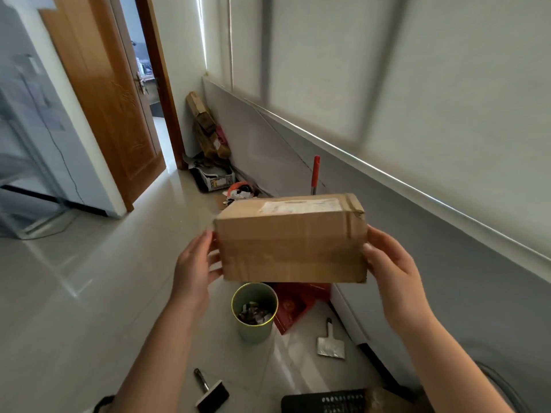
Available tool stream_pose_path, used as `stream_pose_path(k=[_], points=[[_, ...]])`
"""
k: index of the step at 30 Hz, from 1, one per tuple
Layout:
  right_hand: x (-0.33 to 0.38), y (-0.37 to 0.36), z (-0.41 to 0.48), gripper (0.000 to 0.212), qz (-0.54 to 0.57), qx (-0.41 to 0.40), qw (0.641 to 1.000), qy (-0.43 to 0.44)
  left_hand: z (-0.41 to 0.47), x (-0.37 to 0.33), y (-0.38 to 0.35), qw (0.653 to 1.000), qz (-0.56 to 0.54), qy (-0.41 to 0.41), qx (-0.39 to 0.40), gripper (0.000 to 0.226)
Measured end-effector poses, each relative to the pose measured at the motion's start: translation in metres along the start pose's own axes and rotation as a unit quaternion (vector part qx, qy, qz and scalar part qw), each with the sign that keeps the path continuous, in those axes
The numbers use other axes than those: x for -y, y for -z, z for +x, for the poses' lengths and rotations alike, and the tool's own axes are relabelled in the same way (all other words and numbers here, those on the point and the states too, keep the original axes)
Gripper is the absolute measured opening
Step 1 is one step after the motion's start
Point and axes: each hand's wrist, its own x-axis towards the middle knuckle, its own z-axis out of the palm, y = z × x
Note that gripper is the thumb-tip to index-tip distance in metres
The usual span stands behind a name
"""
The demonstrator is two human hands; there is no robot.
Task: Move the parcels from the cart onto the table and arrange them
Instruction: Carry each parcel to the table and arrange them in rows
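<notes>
Above the floor [89, 293] by the green bin [254, 333], the parcel [292, 248] hangs gripped at both ends by left hand [193, 265] and right hand [392, 266]; best keep it level, pressure even, until the unseen table.

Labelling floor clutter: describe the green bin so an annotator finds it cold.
Start at the cardboard parcel held mid-frame. Below it in the picture, on the tiled floor, stands a green cylindrical bin of scraps. It is the only upright round container; a flat red box lies to its right.
</notes>
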Motion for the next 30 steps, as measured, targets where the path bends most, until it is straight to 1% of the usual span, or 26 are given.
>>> stream_pose_path(k=[1, 3, 6, 8, 10, 11, 13, 14, 16, 18, 20, 22, 25, 28, 30], points=[[0.006, -0.004, -0.008, 0.030, -0.031, 0.019, 0.999, 0.031, 0.005, 0.007, 0.004, 0.999, -0.021, 0.035, 0.005, 0.024], [0.011, -0.012, -0.020, 0.036, -0.085, 0.036, 0.993, 0.073, 0.009, 0.019, 0.009, 0.996, -0.049, 0.076, 0.013, 0.030], [0.013, -0.017, -0.029, 0.041, -0.117, 0.034, 0.988, 0.093, 0.008, 0.027, 0.011, 0.991, -0.081, 0.105, 0.022, 0.032], [0.011, -0.012, -0.027, 0.037, -0.118, 0.028, 0.989, 0.091, 0.004, 0.026, 0.011, 0.989, -0.090, 0.110, 0.031, 0.034], [0.010, -0.005, -0.024, 0.025, -0.111, 0.018, 0.990, 0.086, 0.000, 0.022, 0.010, 0.990, -0.090, 0.097, 0.043, 0.037], [0.010, -0.002, -0.022, 0.019, -0.096, 0.010, 0.992, 0.079, -0.002, 0.018, 0.009, 0.991, -0.088, 0.087, 0.047, 0.039], [0.009, 0.005, -0.018, 0.020, -0.037, -0.019, 0.998, 0.049, -0.006, 0.009, 0.006, 0.995, -0.074, 0.053, 0.048, 0.039], [0.009, 0.009, -0.016, 0.022, -0.009, -0.032, 0.999, 0.036, -0.007, 0.005, 0.005, 0.997, -0.061, 0.025, 0.047, 0.036], [0.008, 0.014, -0.015, 0.023, 0.022, -0.045, 0.998, 0.024, -0.010, 0.000, 0.005, 0.997, -0.019, -0.049, 0.051, 0.023], [0.003, 0.017, -0.017, 0.023, 0.018, -0.043, 0.998, 0.031, -0.016, -0.002, 0.006, 0.991, 0.007, -0.106, 0.083, 0.016], [-0.002, 0.019, -0.021, 0.023, 0.003, -0.036, 0.999, 0.038, -0.020, 0.001, 0.008, 0.987, -0.005, -0.122, 0.108, 0.018], [-0.005, 0.021, -0.025, 0.023, -0.006, -0.025, 0.999, 0.047, -0.022, 0.007, 0.008, 0.986, -0.015, -0.125, 0.112, 0.018], [-0.008, 0.030, -0.028, 0.033, 0.003, -0.010, 0.998, 0.063, -0.025, 0.009, 0.006, 0.982, -0.012, -0.134, 0.129, 0.021], [-0.009, 0.040, -0.028, 0.045, 0.045, 0.002, 0.997, 0.068, -0.032, 0.000, 0.007, 0.962, 0.002, -0.208, 0.176, 0.030], [-0.010, 0.046, -0.029, 0.049, 0.066, -0.001, 0.996, 0.066, -0.034, -0.003, 0.008, 0.950, 0.066, -0.253, 0.168, 0.034]])
